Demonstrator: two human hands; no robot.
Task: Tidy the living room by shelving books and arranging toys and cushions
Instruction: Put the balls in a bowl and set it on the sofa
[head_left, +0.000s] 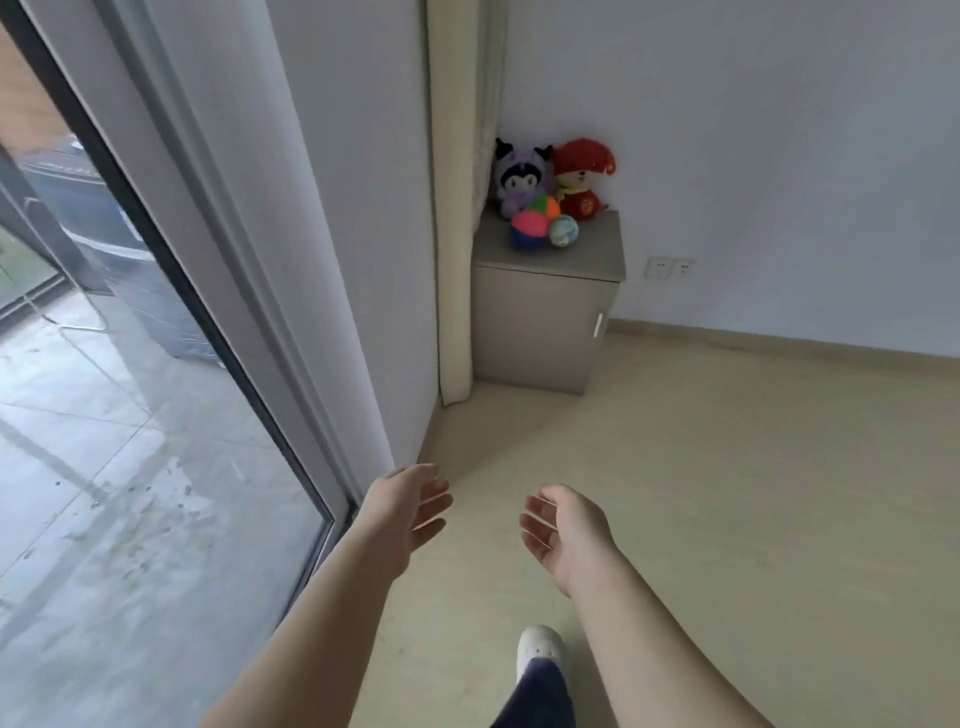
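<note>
Head view, writing: the only mark is a gold one on the belly of the red plush toy (582, 179), too blurred to read; no brand or label is legible.
Head view, landmark: one grey cabinet (540, 332) stands in the far corner of the room, with one pale handle on its door.
Plush toys: two, both upright at the back of the cabinet top. The purple plush toy (519, 176) is on the left and touches the red plush toy on its right.
Balls: two for certain, in front of the plush toys on the cabinet top. A multicoloured ball (530, 226) has a smaller pale ball (564, 231) touching its right side. The blur hides whether the multicoloured one is a single ball.
Left hand (415, 506): spread, fingers relaxed, palm turned inward. It holds nothing, is raised over the floor (727, 493) and is well short of the cabinet.
Right hand (563, 530): spread likewise, palm facing the left hand and apart from it. It holds nothing.
Sockets (670, 267): two, side by side on the wall, just right of the cabinet.
Curtain (460, 234): one, hanging against the cabinet's left side.
Glass door (130, 389): well left of the cabinet.
Shoe (540, 647): one, white, on the floor below the hands.
</note>
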